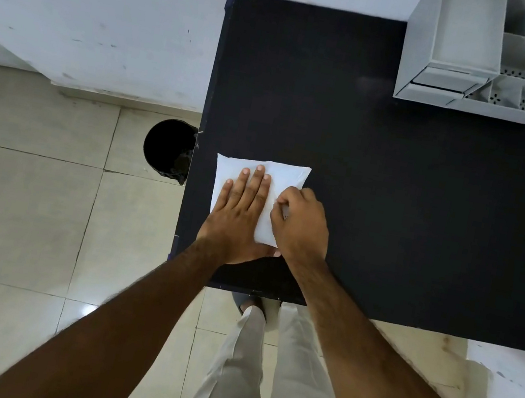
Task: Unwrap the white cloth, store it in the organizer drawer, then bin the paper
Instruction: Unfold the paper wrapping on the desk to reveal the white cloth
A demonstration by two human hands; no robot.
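A white paper-wrapped packet (287, 177) lies flat near the front left corner of the black table (392, 203). My left hand (239, 212) rests flat on its left half, fingers spread. My right hand (300, 224) sits on the packet's right side with fingers curled, pinching at the paper near the middle. The cloth itself is hidden inside the wrap. A grey organizer (478, 61) with a drawer (444, 81) at its bottom stands at the table's far right. A black bin (167, 148) sits on the floor just left of the table.
A white wall (94, 14) runs behind the bin and table. Tiled floor (23, 228) spreads to the left and below. My legs in light trousers (246, 370) stand at the table's front edge. A white surface (506, 396) lies at the lower right.
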